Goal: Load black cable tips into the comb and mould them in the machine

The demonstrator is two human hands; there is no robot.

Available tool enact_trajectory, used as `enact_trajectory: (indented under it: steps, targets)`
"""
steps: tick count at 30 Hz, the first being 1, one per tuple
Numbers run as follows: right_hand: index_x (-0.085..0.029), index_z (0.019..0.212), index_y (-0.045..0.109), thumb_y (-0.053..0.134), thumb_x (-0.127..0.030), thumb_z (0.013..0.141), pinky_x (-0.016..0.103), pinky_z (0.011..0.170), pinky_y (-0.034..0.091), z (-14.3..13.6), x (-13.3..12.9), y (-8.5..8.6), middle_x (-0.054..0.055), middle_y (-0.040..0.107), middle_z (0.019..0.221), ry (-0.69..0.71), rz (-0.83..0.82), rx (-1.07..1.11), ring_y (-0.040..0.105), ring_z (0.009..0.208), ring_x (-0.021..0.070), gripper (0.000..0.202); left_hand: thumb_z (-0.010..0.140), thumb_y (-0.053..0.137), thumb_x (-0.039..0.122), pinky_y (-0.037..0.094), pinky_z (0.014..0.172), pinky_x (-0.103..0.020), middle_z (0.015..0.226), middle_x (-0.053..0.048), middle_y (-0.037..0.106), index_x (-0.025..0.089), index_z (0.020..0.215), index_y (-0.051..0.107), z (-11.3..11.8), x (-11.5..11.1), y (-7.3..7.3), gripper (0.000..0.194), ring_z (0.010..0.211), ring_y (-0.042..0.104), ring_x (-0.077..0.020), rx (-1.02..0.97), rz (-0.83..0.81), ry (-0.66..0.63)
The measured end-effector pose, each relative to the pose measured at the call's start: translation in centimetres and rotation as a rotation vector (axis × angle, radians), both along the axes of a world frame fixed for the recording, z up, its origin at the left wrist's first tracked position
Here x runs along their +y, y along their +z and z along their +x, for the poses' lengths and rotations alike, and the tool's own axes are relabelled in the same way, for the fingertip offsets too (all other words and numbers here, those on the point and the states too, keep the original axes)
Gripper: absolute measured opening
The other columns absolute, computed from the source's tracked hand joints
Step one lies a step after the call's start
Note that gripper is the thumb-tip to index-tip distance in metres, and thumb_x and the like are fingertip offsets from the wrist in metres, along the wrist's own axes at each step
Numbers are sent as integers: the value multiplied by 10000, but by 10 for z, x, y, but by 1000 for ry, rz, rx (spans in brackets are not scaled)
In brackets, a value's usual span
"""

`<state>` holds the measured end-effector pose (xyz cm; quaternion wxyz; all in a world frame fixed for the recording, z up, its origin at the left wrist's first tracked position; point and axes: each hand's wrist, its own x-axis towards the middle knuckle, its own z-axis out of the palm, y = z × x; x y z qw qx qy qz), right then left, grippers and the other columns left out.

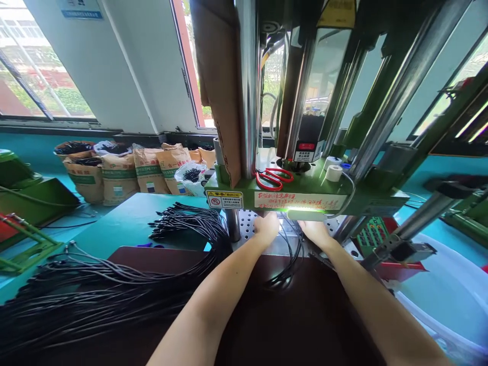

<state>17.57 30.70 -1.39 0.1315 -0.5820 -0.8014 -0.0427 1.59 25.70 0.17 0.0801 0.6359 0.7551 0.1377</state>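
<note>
Both my arms reach under the green press plate. My left hand is beside the left end of a metal work plate with holes; its fingers are hidden beneath the press. On the other side my right hand lies at the work area, its fingertips also out of sight. Between the two hands, several black cables run out toward me and hang over the dark table. What either hand holds cannot be made out.
Large bundles of black cables lie at the left, with another pile behind. Red-handled scissors rest on the press. Steel columns stand around the work area. A large white tub is at the right, sacks behind.
</note>
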Motion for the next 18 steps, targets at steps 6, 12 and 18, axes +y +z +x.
enact_trajectory:
  steps: [6,12,18]
  targets:
    - [-121,781,664,414,-211,814,286,811,401,-13,2,-9,121,647,818,83,61,11,583,840,201,268,798,439,208,452,711,-341,870,-145,610,74,1091,527,9,4,-7,334,861,587,-250,42,71,-71]
    - [-110,900,653,409,-134,800,318,850,395,-16,8,-17,122,642,878,107,90,44,576,889,194,265,794,394,144,447,728,-333,905,-135,601,102,1020,569,5,8,-15,288,858,582,-224,36,95,-54]
    - [-83,937,632,393,-125,804,347,866,391,-15,10,-13,130,633,912,148,92,48,567,923,209,277,788,408,145,439,720,-345,898,-119,603,148,979,606,8,12,-2,275,858,571,-226,6,59,-48]
